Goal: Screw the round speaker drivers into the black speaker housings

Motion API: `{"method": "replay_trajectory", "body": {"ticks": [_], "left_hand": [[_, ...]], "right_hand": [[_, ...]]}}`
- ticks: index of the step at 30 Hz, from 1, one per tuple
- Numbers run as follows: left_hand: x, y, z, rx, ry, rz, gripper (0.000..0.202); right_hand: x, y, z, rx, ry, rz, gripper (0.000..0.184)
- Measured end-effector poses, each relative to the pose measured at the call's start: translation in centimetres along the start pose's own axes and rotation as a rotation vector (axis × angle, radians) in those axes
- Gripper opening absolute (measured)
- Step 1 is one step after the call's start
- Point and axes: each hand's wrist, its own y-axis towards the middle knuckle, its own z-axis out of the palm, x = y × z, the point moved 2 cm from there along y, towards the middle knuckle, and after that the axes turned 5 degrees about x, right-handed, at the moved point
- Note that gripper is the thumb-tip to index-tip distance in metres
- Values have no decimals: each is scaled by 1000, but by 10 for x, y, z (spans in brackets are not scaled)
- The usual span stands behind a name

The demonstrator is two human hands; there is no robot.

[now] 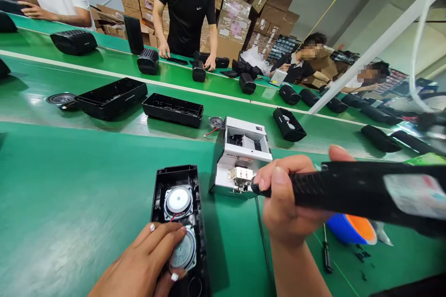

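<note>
Speaker shell (176,172), black plastic, under flat left hand (149,260); right hand (285,195), grip around ribbed screwdriver (348,188).

The rear of the black screwdriver (348,190) is cut off by the right edge, its label (414,195) is blurred beyond reading, and the lower end of the speaker housing (176,171) is covered by the left hand (146,260).

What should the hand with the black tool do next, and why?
Probably lift the screwdriver away from the white screw feeder and over to the open speaker case. The right hand has its tip at the feeder's slot, and the left hand rests on the lower speaker, steadying the case.
</note>
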Motion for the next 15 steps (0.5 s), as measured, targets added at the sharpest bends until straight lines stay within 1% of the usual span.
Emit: {"method": "replay_trajectory", "body": {"ticks": [1,3,5,8,10,11,12,13,14,15], "left_hand": [[-8,8,-8,-6,-8,-10,53],[-22,23,-22,52,-13,-34,49],[-30,32,-30,117,-28,-73,49],[-34,33,-32,168,-57,-97,52],[-34,31,-30,190,-71,-105,53],[-34,30,-28,204,-80,-113,54],[-35,30,-27,218,-89,-118,55],[-35,30,-26,227,-98,-122,56],[-35,30,-24,232,-105,-127,57],[-36,30,-23,229,-110,-133,59]], "right_hand": [[-4,0,0,28,-30,19,58],[-6,-2,3,44,-92,64,53],[-3,-4,8,38,-114,131,49],[9,-10,11,46,-46,306,50],[23,-16,7,14,17,367,54],[31,-19,2,0,50,376,49],[40,-22,-2,12,82,379,36],[47,-24,-6,70,112,389,21],[54,-26,-8,177,146,393,28],[60,-27,-9,300,190,393,46]]}}
